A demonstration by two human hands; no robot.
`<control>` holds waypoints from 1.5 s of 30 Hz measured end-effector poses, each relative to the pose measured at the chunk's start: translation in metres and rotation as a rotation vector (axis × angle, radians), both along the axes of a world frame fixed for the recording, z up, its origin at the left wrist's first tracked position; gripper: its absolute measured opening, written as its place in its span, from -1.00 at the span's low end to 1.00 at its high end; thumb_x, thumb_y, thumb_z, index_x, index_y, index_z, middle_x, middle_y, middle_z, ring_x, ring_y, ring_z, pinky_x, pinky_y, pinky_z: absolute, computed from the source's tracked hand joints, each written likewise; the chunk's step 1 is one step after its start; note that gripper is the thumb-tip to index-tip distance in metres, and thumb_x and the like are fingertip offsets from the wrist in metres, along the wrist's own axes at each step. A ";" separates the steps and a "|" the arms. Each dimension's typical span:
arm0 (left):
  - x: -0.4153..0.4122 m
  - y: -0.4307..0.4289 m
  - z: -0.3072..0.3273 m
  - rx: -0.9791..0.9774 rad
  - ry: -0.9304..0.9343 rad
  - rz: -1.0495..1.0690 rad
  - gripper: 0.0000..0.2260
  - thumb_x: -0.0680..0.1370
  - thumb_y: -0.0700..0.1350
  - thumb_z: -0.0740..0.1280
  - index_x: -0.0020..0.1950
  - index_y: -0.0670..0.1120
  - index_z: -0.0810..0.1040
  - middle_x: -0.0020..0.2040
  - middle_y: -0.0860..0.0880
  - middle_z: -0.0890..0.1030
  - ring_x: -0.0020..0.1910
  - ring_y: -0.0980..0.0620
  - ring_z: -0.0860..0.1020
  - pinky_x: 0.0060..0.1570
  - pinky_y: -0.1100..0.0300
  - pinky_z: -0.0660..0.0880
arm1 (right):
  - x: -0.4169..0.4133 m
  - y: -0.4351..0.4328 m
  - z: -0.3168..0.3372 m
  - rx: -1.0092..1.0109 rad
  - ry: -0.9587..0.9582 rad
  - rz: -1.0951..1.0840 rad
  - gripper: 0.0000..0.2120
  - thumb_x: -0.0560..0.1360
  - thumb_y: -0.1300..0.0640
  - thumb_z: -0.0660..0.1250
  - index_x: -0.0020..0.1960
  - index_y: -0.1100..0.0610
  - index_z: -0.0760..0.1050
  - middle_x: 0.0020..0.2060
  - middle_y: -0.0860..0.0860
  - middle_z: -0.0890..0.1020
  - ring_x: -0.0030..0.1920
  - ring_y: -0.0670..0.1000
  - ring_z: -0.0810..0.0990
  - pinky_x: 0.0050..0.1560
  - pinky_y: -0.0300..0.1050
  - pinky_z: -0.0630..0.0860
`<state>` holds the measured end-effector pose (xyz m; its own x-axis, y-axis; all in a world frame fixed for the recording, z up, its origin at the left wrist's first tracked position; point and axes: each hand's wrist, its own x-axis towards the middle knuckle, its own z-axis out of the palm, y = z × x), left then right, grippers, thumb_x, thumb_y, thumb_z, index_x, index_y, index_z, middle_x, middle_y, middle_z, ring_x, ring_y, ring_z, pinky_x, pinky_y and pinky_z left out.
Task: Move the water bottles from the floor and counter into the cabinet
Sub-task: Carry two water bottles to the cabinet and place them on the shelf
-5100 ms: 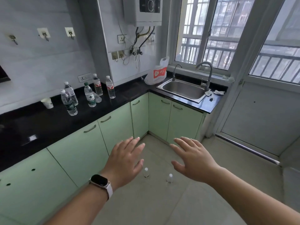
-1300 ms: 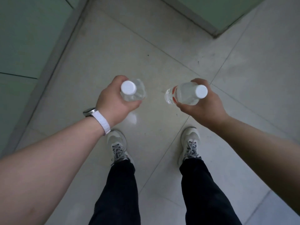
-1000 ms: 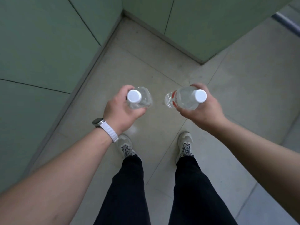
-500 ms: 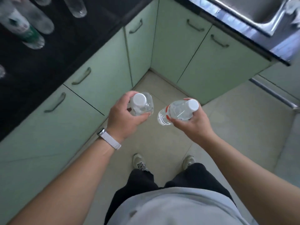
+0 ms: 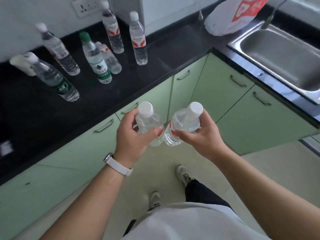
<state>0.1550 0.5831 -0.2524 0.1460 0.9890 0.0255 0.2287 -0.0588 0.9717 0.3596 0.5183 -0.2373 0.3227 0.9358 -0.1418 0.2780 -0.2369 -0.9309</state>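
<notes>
My left hand (image 5: 132, 135) grips a small clear water bottle (image 5: 148, 122) with a white cap. My right hand (image 5: 202, 135) grips a second small bottle (image 5: 181, 125) with a red label, tilted left so the two bottles nearly touch. Both are held in front of the closed green cabinet doors (image 5: 97, 144). On the black counter (image 5: 34, 111) stand several more bottles: a green-capped one (image 5: 95, 59), a green-labelled one (image 5: 53, 78), two red-labelled ones (image 5: 138, 38) near the wall, and others between them.
A steel sink (image 5: 284, 54) is set in the counter at the right, with a white and red plastic bag (image 5: 230, 16) behind it. A paper cup (image 5: 22, 64) lies far left. A wall socket (image 5: 86, 6) is above. My feet stand on the tiled floor (image 5: 166, 170).
I have risen from the floor with a bottle in each hand. My view has lifted from my feet to the counter, and the hands have come closer together.
</notes>
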 end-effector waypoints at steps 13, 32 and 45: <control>0.032 0.030 0.046 -0.053 -0.057 0.437 -0.43 0.22 0.06 0.63 0.16 -0.06 0.60 0.06 -0.10 0.70 0.08 -0.16 0.66 0.12 -0.27 0.57 | 0.031 0.129 0.021 0.068 0.123 0.482 -0.41 0.32 0.15 0.60 0.25 -0.11 0.44 -0.03 -0.19 0.62 0.00 -0.18 0.61 0.03 -0.20 0.53; -0.118 -0.145 0.076 0.024 -0.071 1.081 -0.60 0.24 0.06 0.58 0.04 0.04 0.63 -0.04 0.01 0.70 -0.01 -0.06 0.67 0.01 -0.08 0.64 | -0.185 0.079 0.056 0.054 0.200 1.125 -0.42 0.32 0.14 0.60 0.26 -0.08 0.46 -0.01 -0.06 0.65 0.00 -0.06 0.65 0.00 -0.10 0.60; -0.307 -0.367 0.080 0.036 -0.176 1.393 -0.50 0.29 -0.13 0.64 0.18 -0.05 0.60 0.03 -0.03 0.68 0.00 0.01 0.67 -0.18 0.25 0.60 | -0.416 -0.106 0.068 0.051 0.221 1.393 -0.55 0.27 0.08 0.59 0.11 -0.01 0.54 -0.07 0.02 0.69 -0.06 0.05 0.70 -0.03 0.08 0.64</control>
